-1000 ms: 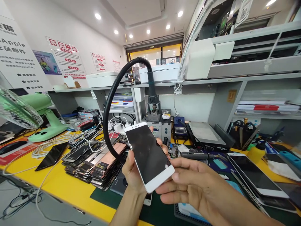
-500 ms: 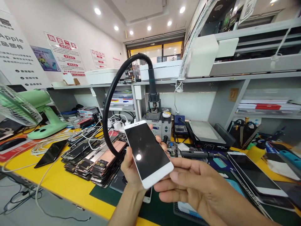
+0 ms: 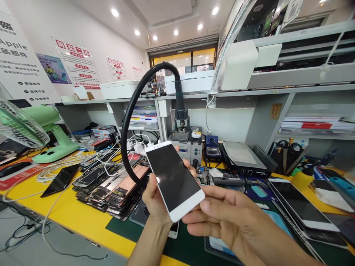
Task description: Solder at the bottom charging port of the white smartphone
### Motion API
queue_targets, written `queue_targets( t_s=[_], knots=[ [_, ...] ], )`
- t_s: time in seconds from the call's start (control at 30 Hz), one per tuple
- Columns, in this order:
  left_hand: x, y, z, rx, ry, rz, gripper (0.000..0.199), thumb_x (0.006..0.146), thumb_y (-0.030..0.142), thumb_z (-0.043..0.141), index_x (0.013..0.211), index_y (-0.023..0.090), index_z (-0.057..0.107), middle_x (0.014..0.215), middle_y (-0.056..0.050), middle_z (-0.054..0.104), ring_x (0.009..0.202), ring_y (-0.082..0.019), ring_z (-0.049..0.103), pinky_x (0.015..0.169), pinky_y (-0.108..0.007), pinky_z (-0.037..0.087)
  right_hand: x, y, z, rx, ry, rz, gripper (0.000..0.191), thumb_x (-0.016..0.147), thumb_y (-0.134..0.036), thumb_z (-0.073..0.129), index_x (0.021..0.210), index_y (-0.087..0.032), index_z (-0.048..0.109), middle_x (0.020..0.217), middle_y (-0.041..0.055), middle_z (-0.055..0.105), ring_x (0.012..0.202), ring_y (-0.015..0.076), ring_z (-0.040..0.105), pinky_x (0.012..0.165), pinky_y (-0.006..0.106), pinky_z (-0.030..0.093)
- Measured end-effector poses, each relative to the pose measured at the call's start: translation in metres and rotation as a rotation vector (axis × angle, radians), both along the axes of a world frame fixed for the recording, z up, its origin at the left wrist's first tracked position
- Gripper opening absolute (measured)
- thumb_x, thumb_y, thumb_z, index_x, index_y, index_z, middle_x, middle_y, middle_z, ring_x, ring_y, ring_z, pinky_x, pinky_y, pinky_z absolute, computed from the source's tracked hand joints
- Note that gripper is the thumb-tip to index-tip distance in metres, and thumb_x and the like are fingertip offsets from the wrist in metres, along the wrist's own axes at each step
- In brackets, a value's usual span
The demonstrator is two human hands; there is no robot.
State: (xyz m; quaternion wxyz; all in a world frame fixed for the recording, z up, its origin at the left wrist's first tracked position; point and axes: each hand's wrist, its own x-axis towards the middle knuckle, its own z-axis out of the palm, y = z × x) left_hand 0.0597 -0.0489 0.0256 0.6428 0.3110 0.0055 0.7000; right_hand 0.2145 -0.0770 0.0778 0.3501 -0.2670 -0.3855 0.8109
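A white phone with a dark screen (image 3: pixel 175 177) is held up, tilted, over the dark green mat (image 3: pixel 194 245). My left hand (image 3: pixel 158 201) wraps round it from behind, thumb on its left edge and fingertips at its right edge. Thumb and fingers of my right hand (image 3: pixel 233 218) pinch its lower right corner. Under my hands, another phone (image 3: pixel 173 229) lies partly hidden on the mat. To the right, a white-framed phone (image 3: pixel 301 203) rests on a dark one.
Stacked phone parts (image 3: pixel 116 192) stand left of the mat, behind a black hose (image 3: pixel 126 122). A green fan (image 3: pixel 55 136) and loose cables are farther left. Behind are a soldering station (image 3: pixel 213 149) and a flat heating plate (image 3: pixel 241 155). A blue tray (image 3: pixel 222 247) sits below my right hand.
The phone has tilted slightly in my hands, and the bright reflection on its screen has moved to the left edge. Both hands keep nearly the same place.
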Motion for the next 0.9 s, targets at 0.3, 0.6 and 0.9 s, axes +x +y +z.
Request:
queue_targets(
  t_s=[0.3,0.6,0.9],
  knots=[
    [-0.002,0.003,-0.004,-0.025,0.011,-0.021,0.069,0.085,0.053,0.070,0.147,0.027,0.053,0.110,-0.010,0.067,0.096,-0.025,0.067,0.081,-0.036,0.060,0.000,0.000,-0.005,0.060,-0.034,-0.028,0.017,0.095,-0.016,0.066,0.098,-0.014,0.083,0.095,0.0098,0.082,0.090,0.0182,0.076,0.088,0.029,0.060],
    [0.000,0.010,-0.007,-0.042,0.009,0.007,0.063,0.086,0.050,0.070,0.140,0.021,0.059,0.111,-0.012,0.069,0.095,-0.026,0.068,0.079,-0.039,0.061,0.000,0.005,-0.007,0.030,0.005,-0.059,0.017,0.093,-0.012,0.067,0.094,-0.014,0.083,0.095,0.0087,0.081,0.088,0.0173,0.076,0.087,0.029,0.062],
    [0.003,0.014,-0.011,-0.107,0.038,0.041,0.059,0.089,0.052,0.068,0.138,0.020,0.061,0.107,-0.011,0.073,0.091,-0.026,0.072,0.081,-0.038,0.061,0.000,0.014,-0.008,-0.019,0.029,-0.093,0.013,0.088,-0.007,0.070,0.087,-0.011,0.082,0.093,0.0102,0.079,0.088,0.0198,0.077,0.089,0.031,0.064]
  ],
)
